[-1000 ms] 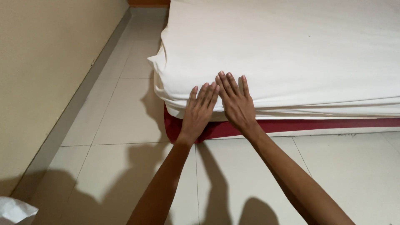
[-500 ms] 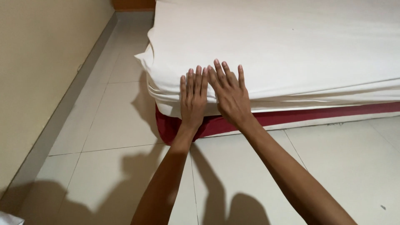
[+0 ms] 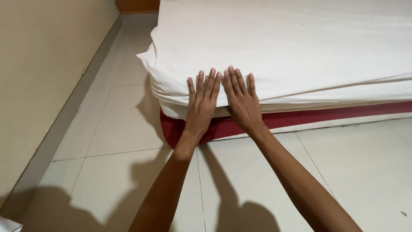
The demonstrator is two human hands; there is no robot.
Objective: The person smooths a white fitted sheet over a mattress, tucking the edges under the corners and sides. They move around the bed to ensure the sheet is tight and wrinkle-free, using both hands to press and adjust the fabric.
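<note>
Beside the tiled floor [image 3: 128,124], both flat hands, left hand [image 3: 201,103] and right hand [image 3: 242,101], fingers spread wide, have slid higher onto the white sheet [image 3: 279,56] at the bed's corner, pressing it smoother

I see a white bed sheet [image 3: 292,47] spread over a low mattress, smooth on top with faint creases running across it. At the near corner the cloth bunches into soft folds and hangs over the side in layered edges. Below those edges shows the dark red side [image 3: 326,117] of the mattress, which sits on the pale tiled floor. My left hand [image 3: 201,103] and right hand [image 3: 241,99] lie flat, fingers spread, side by side on the sheet's hanging edge at that corner.
</note>
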